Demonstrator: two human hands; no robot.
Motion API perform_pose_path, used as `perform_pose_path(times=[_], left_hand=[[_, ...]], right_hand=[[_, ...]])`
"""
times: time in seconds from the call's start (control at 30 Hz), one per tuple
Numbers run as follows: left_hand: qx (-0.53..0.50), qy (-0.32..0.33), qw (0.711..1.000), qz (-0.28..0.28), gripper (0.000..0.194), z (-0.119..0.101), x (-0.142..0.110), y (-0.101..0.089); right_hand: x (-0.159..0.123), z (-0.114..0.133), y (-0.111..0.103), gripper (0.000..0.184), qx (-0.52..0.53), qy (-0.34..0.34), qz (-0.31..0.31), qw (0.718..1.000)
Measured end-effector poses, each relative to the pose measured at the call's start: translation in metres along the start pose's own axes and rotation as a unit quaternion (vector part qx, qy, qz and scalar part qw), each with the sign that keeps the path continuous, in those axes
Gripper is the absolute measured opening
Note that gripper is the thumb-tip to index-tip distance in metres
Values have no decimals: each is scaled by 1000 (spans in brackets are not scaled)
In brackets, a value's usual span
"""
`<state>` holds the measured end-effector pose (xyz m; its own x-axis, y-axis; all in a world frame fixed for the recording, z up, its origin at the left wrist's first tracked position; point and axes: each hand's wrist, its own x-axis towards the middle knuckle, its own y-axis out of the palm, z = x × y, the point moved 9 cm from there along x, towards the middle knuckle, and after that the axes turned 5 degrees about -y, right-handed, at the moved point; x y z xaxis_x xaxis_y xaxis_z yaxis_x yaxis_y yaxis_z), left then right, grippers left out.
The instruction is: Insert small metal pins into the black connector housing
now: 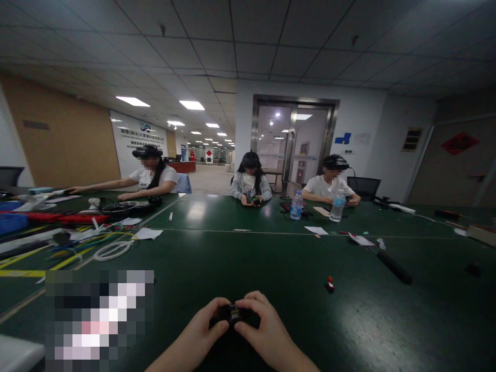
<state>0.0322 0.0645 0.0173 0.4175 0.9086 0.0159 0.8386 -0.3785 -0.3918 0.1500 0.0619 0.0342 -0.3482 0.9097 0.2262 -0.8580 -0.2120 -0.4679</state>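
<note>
Close to me, above the near part of the dark green table (186,289), my left hand (209,325) and my right hand (263,318) meet around a small black object (234,313). Its middle shows a narrow metallic, yellowish part between my fingertips. I cannot make out its kind. Each hand is closed on one end of it, thumb on the near side and fingers on the far side. My palms and fingers cover much of the object. Ahead of my right hand lies a small red, white and black piece (329,284), apart from my fingers.
Cables, a coiled white tube (113,250) and blue bins (13,223) crowd the left side. Two water bottles (296,205) stand across the table. A long black-handled tool (394,267) lies at right. Three people sit opposite; the middle person (251,181) holds a dark object.
</note>
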Motion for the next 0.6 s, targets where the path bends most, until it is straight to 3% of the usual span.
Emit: perform_pose_path(times=[0.6], left_hand=[[-21,20,999,15,33,3,1,1]], right_hand=[[1,4,2,27,-13,-42,-5,999]])
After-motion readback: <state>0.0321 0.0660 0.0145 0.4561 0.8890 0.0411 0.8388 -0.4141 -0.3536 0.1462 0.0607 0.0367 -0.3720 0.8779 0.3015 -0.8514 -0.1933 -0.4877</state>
